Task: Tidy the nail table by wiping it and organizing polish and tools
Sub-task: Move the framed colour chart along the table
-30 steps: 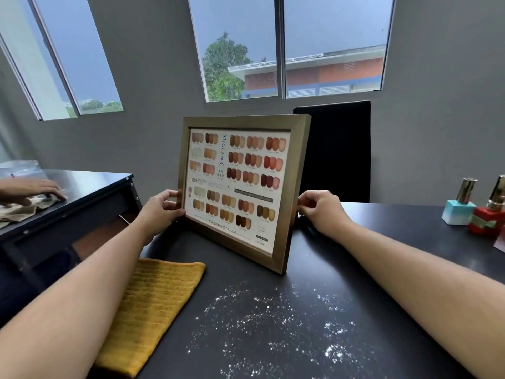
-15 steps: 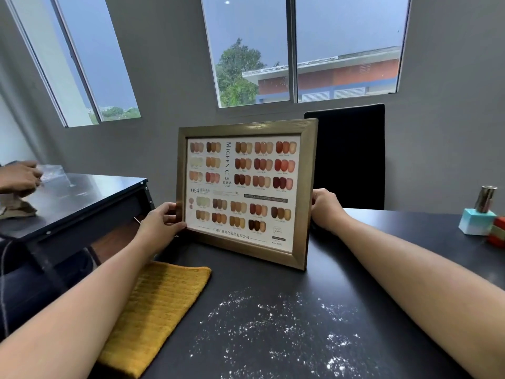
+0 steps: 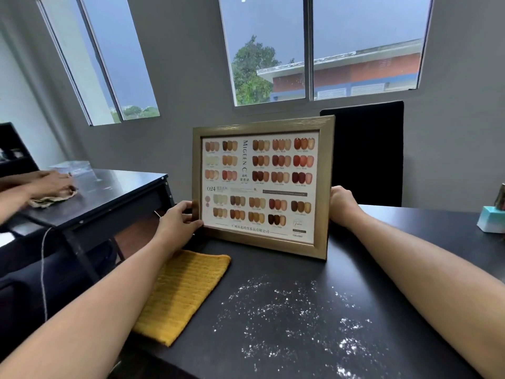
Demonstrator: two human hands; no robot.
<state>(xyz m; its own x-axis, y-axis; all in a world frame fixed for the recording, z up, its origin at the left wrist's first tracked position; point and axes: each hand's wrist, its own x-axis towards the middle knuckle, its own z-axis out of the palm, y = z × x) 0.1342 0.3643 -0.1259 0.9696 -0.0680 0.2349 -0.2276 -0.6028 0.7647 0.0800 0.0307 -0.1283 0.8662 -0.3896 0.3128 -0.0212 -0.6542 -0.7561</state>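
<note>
A gold-framed nail colour chart [image 3: 261, 187] stands upright near the far side of the black table [image 3: 382, 242], facing me. My left hand [image 3: 179, 221] grips its lower left edge, thumb on the front. My right hand [image 3: 343, 205] holds the right edge from behind, its fingers hidden by the frame. A folded yellow cloth [image 3: 183, 292] lies on the table's left part, under my left forearm. White powder [image 3: 295, 318] is scattered over the near middle. A teal polish bottle [image 3: 493, 218] with a metallic cap stands at the far right edge of view.
A black chair back [image 3: 363, 154] rises behind the table against the grey wall. To the left stands a second black table [image 3: 114, 192], where another person's hand [image 3: 47, 181] rests on a rag. A gap separates the two tables.
The chart has been turned to face me more squarely and set further right. The red polish bottle has slipped out of view on the right. The other person's hand shifted on the left table.
</note>
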